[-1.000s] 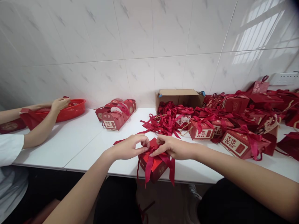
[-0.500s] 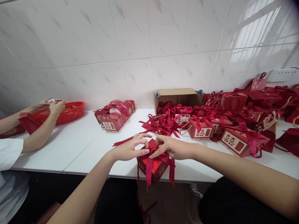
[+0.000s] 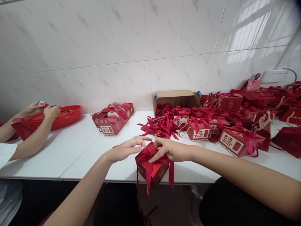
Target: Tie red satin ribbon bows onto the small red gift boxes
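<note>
A small red gift box stands at the table's front edge, between my hands. Tied across its top is a dark red ribbon bow, with tails hanging down the near sides. My right hand grips the bow from the right, its fingers curled around ribbon and one finger stretched along the knot. Just left of the bow is my left hand, its fingers stretched out and apart; I see nothing held in it. A twisted dark red cord hangs from the box's left side.
Several red handled boxes stand back left. Loose ribbons spill from a cardboard box by the wall. Finished-looking red boxes crowd the right. At far left, a co-worker's hands work over a red plastic basin.
My left hand has drawn slightly left from the bow, its fingers straighter. My right hand stays on the ribbon. The view has shifted a little, and the co-worker's hands have moved slightly apart.
</note>
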{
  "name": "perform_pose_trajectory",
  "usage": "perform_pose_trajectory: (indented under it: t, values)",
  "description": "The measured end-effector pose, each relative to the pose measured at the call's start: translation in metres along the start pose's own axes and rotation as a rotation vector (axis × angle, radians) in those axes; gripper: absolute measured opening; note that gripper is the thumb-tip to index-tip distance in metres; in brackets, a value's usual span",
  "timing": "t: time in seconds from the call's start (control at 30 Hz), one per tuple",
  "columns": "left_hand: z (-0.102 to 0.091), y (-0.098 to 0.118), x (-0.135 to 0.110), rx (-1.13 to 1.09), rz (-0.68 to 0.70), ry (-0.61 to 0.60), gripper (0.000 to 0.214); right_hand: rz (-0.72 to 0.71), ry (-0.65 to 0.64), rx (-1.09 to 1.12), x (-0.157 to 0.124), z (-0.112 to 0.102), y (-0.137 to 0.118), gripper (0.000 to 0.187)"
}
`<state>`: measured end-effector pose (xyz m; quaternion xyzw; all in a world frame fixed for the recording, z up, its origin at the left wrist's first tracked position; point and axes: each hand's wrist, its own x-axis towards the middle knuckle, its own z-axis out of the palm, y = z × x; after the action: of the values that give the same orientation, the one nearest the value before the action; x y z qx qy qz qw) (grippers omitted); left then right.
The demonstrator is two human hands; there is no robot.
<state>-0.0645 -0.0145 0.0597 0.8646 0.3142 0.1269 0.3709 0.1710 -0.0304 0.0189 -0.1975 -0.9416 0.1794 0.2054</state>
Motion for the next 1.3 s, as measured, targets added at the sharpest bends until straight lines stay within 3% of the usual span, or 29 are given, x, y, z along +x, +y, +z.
perform_pose_trajectory:
  t: [0.13,0.23,0.43,0.53,0.73,0.9,1.07,1.3]
  values:
    - [-0.003,0.001,-0.003,0.237,-0.029,0.025,0.027,0.016,0.01,-0.025,0.001,0.001,-0.001,0.044]
    - [-0.001,0.001,0.0,0.276,-0.029,0.031,0.026,0.011,0.018,-0.022,0.001,0.001,0.0,0.042]
    - [0.006,-0.003,0.002,0.033,-0.043,0.111,0.029,0.006,0.05,0.014,-0.001,0.0,-0.002,0.037]
    - [0.013,0.0,-0.002,-0.091,-0.031,0.166,0.028,0.059,0.136,0.094,-0.003,-0.003,-0.007,0.034]
    - [0.039,0.009,-0.001,-0.153,-0.074,0.425,0.027,0.309,0.354,0.335,-0.003,-0.001,-0.01,0.016]
    - [0.06,0.006,0.011,-0.207,-0.156,0.615,0.024,0.361,0.423,0.433,-0.002,0.005,-0.004,0.015]
    - [0.068,0.002,0.012,-0.325,-0.168,0.678,0.018,0.376,0.452,0.494,-0.002,0.003,-0.003,0.013]
    - [0.069,-0.001,0.006,-0.382,-0.198,0.665,0.014,0.426,0.456,0.51,-0.005,-0.001,0.001,0.017]
